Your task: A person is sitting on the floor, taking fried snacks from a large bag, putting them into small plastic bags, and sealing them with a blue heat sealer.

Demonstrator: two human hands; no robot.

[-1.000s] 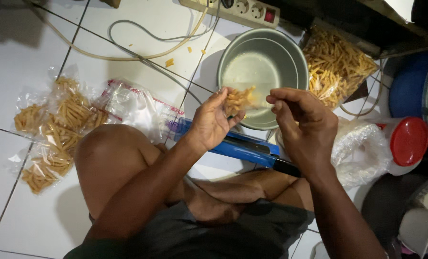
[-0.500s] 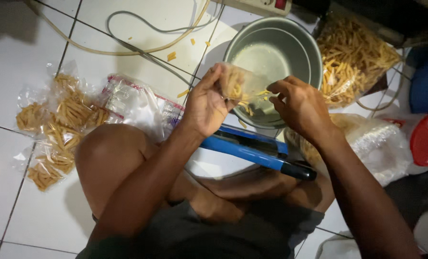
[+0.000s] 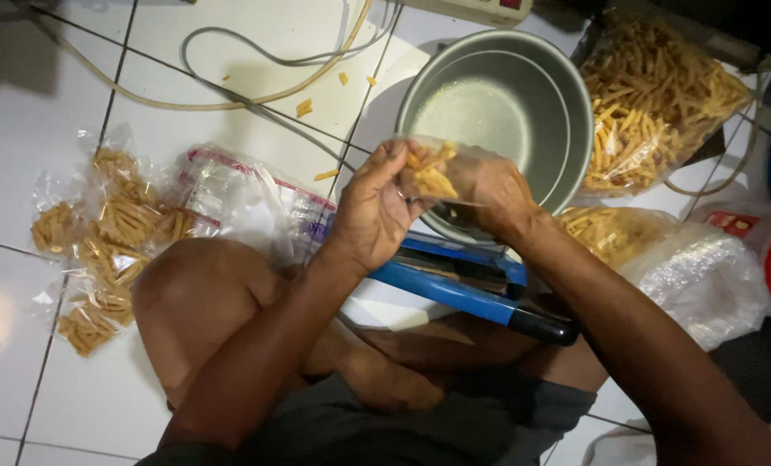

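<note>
My left hand (image 3: 375, 207) and my right hand (image 3: 487, 192) together hold a small clear plastic bag (image 3: 433, 169) with yellow snack sticks inside, just in front of a grey metal pot (image 3: 499, 110). The left hand pinches the bag's left edge; the right hand reaches into or cups it from the right. The pot looks nearly bare inside. Under my hands lies a blue bag sealer (image 3: 467, 285) with a black handle end, resting across my leg.
Several filled small bags of sticks (image 3: 109, 233) and a stack of unfilled clear bags (image 3: 239, 194) lie on the white tile floor at left. A large open bag of sticks (image 3: 653, 103) sits right of the pot. Cables (image 3: 256, 78) and a power strip (image 3: 480, 9) run along the top.
Both hands have closed in around the small bag, which now holds sticks; the view has shifted so the pot sits higher and nearer.
</note>
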